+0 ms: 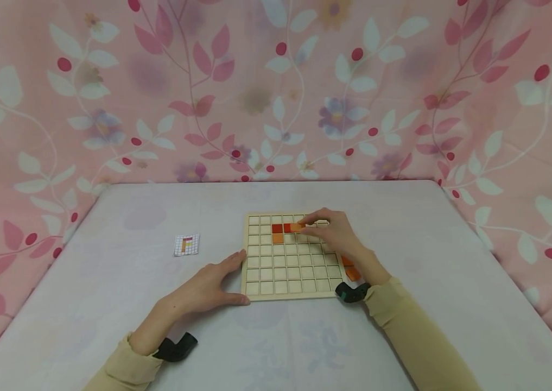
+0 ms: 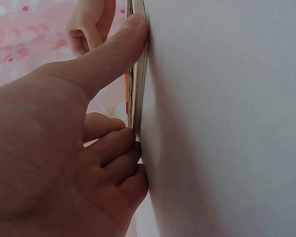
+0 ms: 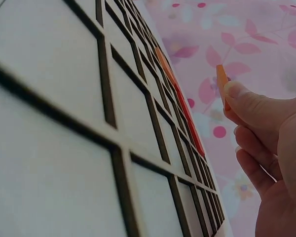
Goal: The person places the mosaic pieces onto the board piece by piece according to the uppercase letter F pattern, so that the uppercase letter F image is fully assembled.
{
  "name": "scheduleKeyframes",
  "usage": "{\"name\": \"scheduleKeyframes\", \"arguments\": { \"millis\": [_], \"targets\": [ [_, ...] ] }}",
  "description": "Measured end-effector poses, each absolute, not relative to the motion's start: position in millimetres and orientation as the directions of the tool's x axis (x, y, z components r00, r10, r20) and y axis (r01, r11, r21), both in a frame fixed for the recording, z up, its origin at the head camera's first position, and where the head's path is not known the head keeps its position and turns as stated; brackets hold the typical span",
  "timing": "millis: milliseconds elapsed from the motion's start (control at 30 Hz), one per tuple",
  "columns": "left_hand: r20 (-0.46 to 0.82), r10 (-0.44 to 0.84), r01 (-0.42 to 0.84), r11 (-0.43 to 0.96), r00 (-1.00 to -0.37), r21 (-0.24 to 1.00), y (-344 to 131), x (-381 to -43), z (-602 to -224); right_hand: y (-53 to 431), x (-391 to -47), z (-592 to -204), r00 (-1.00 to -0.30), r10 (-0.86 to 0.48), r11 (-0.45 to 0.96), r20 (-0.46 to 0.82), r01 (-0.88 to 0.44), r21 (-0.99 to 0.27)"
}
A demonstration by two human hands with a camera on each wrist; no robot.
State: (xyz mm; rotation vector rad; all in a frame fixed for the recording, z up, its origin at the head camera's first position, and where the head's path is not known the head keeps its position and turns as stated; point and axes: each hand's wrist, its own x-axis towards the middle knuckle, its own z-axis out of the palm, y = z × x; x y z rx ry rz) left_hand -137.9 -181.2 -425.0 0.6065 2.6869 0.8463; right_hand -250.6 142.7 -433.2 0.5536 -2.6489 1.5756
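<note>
On the table lies a pale wooden grid board (image 1: 266,274) with square cells. Red tiles (image 1: 277,228) sit in a row in its upper part, and an orange tile (image 1: 278,238) lies just below the leftmost one. My right hand (image 1: 336,231) pinches another orange tile (image 3: 222,81) between thumb and fingers, raised over the board at the red row; that tile partly covers the row in the head view. My left hand (image 1: 207,285) rests at the board's left side, thumb (image 2: 130,37) against the near corner and fingertips touching the left edge.
A small pattern card (image 1: 186,245) with a coloured figure on a grid lies left of the board. More orange tiles (image 1: 351,270) lie by the board's right edge, partly hidden under my right arm. A pink floral cloth (image 1: 256,98) hangs behind the white-covered table (image 1: 295,347).
</note>
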Motion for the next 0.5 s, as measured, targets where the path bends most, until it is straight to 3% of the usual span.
{"name": "scheduleKeyframes", "arguments": {
  "millis": [267, 500],
  "targets": [
    [-0.129, 0.459, 0.301, 0.744, -0.879, 0.596, -181.1, -137.9, -423.4, 125.1, -251.4, -438.0, -0.899, -0.361, 0.428, 0.249, -0.396, -0.812],
    [-0.121, 0.463, 0.309, 0.743, -0.878, 0.593, -180.9, -138.0, -423.6, 114.7, -247.6, -441.1, -0.891, -0.394, 0.439, 0.228, -0.4, -0.804]
  ]
}}
